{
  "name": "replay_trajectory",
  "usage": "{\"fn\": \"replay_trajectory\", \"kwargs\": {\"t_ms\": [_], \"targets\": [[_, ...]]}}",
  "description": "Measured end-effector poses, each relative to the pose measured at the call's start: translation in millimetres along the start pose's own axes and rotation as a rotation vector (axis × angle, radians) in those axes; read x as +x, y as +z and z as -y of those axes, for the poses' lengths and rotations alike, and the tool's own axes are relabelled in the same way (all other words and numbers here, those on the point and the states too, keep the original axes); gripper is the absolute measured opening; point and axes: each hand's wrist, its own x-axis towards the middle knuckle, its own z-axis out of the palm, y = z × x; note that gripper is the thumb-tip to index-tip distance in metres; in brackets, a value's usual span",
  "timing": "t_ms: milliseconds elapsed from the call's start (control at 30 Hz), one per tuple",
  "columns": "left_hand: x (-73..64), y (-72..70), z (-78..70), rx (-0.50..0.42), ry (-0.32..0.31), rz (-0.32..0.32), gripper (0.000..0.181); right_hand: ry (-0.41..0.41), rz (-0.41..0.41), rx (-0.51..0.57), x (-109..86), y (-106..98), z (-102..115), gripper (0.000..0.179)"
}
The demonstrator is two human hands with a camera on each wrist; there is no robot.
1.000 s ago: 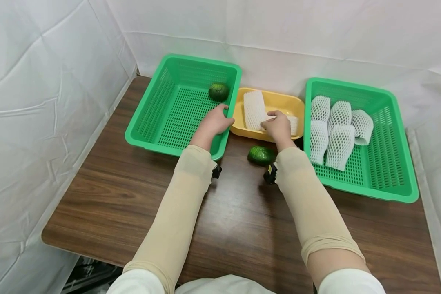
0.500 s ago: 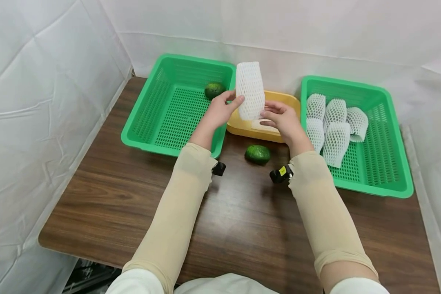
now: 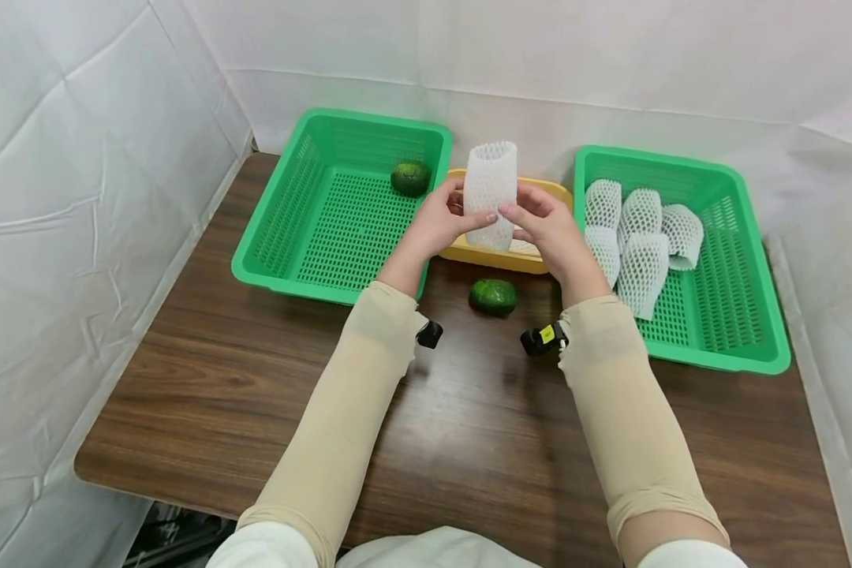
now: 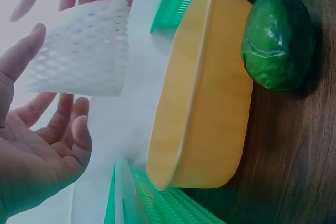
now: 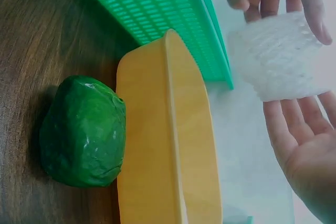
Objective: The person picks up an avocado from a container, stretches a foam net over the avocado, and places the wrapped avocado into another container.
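Note:
A white foam net sleeve [image 3: 491, 185] stands upright over the yellow basin [image 3: 483, 256], its rounded opening at the top. My left hand [image 3: 440, 223] holds its left side, thumb across the front and fingers behind. On the other side my right hand [image 3: 550, 231] pinches it the same way, both thumbtips close together low on the sleeve. The left wrist view has the sleeve [image 4: 79, 51] between both hands, above the basin. A glossy dark green avocado [image 3: 493, 297] lies on the table just in front of the basin.
At the left, a green basket [image 3: 255, 267] has one avocado [image 3: 409, 180] in it. The green basket [image 3: 767, 347] at the right holds several sleeve-wrapped pieces [image 3: 644, 272]. More white netting lies in the basin. White sheeting [image 3: 511, 55] hangs behind the table.
Both hands came together on a sleeve and lifted it out of the basin. It has since been lowered slightly and turned upright, its top opening rounder. The avocado on the table stayed put.

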Motion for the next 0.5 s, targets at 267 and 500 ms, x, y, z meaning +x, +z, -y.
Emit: {"fn": "replay_trajectory", "kwargs": {"t_ms": [267, 500], "targets": [[-2.4, -3.4, 2.0, -0.032, 0.039, -0.009, 0.041, -0.047, -0.086, 0.125, -0.8, -4.6, -3.7, 0.027], [-6.4, -19.9, 4.7, -0.042, 0.041, -0.128, 0.028, -0.074, -0.206, 0.257, -6.2, -17.8, -2.7, 0.013]]}}
